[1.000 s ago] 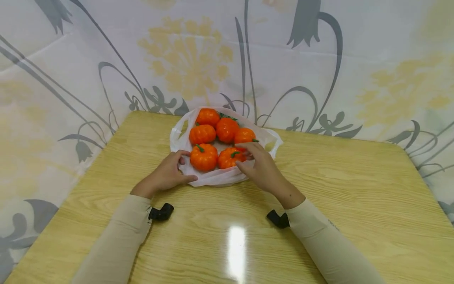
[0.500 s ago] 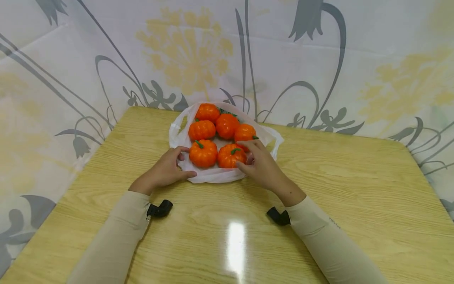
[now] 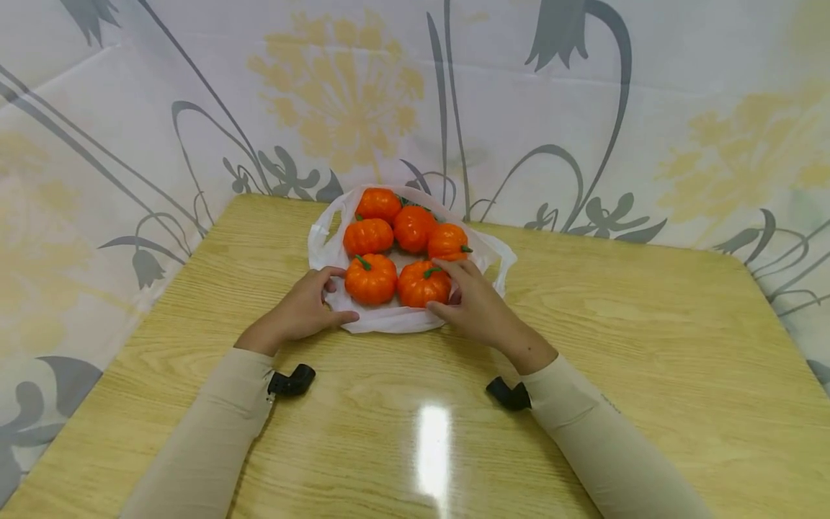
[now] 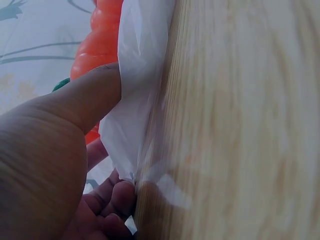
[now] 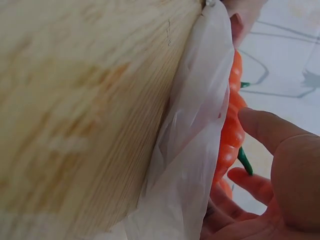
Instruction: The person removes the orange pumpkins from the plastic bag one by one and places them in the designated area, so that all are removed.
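Observation:
A white plastic bag (image 3: 402, 320) lies spread on the table with its mouth up and several orange toy pumpkins inside. At its front left, my left hand (image 3: 301, 306) holds the bag's edge; the left wrist view shows the thumb (image 4: 95, 92) at the rim and fingertips (image 4: 122, 195) curled by the plastic. My right hand (image 3: 476, 303) reaches over the bag's front right edge. Its thumb and fingers span the front right pumpkin (image 3: 421, 287), thumb tip right at its side. Beside that one, close to my left fingers, sits the front left pumpkin (image 3: 371, 282).
Behind the front pair, several more pumpkins (image 3: 415, 227) sit in the bag. Its handle loops spread left and right onto the wooden table (image 3: 616, 324). A flower-patterned cloth (image 3: 506, 108) hangs right behind the table. Black wrist mounts (image 3: 293, 382) stick out from both sleeves.
My right fingers have come down from the pumpkin behind onto the front right pumpkin, the thumb closing in on it. The left hand keeps its place; the head view has shifted slightly.

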